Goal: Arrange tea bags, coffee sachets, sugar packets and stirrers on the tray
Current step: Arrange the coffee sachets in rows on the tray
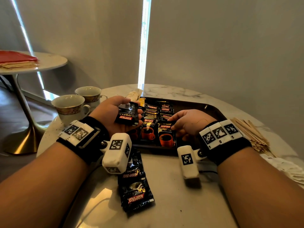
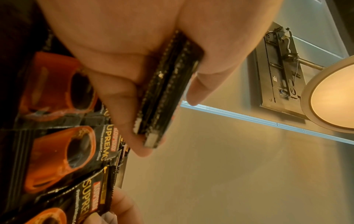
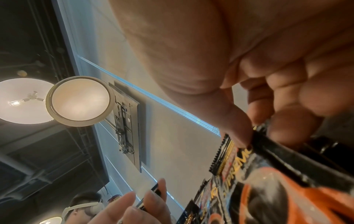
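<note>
Marble table [image 1: 164, 170] bears the tray [image 1: 212, 109]; the right hand [image 1: 189, 122] pinches a coffee sachet [image 1: 166, 134] onto it, while the left hand [image 1: 115, 114] clutches spare sachets [image 1: 127, 116] alongside. Next, probably: release, take another.

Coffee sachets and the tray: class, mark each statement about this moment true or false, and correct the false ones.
1. The left hand holds a small stack of coffee sachets. True.
2. The right hand grips a wooden stirrer. False: it pinches the top edge of a sachet on the tray.
3. The wooden stirrers lie on the table, right of the tray. True.
4. Every coffee sachet is already on the tray. False: loose sachets lie on the table in front of it.
5. Two teacups stand left of the tray. True.
</note>
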A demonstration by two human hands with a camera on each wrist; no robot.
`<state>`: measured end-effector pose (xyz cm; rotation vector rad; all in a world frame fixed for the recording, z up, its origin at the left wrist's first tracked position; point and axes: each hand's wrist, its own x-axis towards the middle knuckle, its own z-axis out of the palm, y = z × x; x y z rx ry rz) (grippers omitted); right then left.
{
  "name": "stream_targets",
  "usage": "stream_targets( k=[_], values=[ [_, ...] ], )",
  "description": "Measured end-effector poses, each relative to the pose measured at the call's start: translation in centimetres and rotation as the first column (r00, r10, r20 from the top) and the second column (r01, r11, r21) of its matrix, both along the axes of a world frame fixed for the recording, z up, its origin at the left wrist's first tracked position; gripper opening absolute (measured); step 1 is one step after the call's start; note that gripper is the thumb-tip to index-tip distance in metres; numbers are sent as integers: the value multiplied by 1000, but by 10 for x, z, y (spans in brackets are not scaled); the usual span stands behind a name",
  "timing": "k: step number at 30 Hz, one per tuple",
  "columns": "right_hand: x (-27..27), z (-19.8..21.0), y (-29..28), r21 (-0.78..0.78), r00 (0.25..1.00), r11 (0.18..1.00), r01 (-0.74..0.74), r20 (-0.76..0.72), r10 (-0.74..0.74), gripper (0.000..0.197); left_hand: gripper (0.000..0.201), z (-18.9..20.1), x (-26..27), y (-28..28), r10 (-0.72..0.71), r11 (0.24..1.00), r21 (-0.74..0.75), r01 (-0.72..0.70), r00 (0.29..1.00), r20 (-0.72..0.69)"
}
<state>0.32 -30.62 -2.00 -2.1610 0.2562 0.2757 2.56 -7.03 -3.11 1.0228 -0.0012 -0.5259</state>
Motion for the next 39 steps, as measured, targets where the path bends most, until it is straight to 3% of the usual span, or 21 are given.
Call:
stream_targets(
  k=[8, 14, 18, 22, 25, 28, 32, 37, 39],
  values=[
    [-3, 3, 1, -45, 1000, 999, -5, 6, 6, 22, 31, 1, 0, 0, -11, 1000, -11, 11, 1000, 5],
    [3, 3, 0, -150, 986, 982, 115, 134, -95, 17, 30, 0, 0, 0, 4, 1000, -2, -4, 1000, 6],
    [7, 1, 3, -41, 990, 991, 127, 69, -125, 31, 30, 0, 0, -1, 23, 1000, 8, -24, 1000, 21],
    [5, 2, 10, -9, 989, 991, 132, 69, -131, 14, 31, 0, 0, 0, 27, 1000, 12, -27, 999, 23],
    [7, 2, 9, -5, 991, 994, 105, 80, -104, 34, 32, 1, 0, 0, 33, 999, 17, -33, 999, 13],
    [6, 2, 11, 17, 992, 995, 96, 86, -97, 29, 32, 1, 0, 1, 35, 999, 17, -35, 999, 11],
    [5, 3, 13, 21, 991, 995, 98, 94, -100, 51, 35, 1, -3, 0, 11, 1000, 22, -11, 1000, 28],
    [0, 8, 11, -103, 977, 990, 93, 201, -71, 24, 41, 2, -5, -2, -2, 1000, 24, 1, 1000, 26],
    [-5, 10, 14, -38, 957, 998, 46, 289, -33, 22, 44, 3, -7, -2, 6, 1000, 21, -6, 1000, 21]
  ],
)
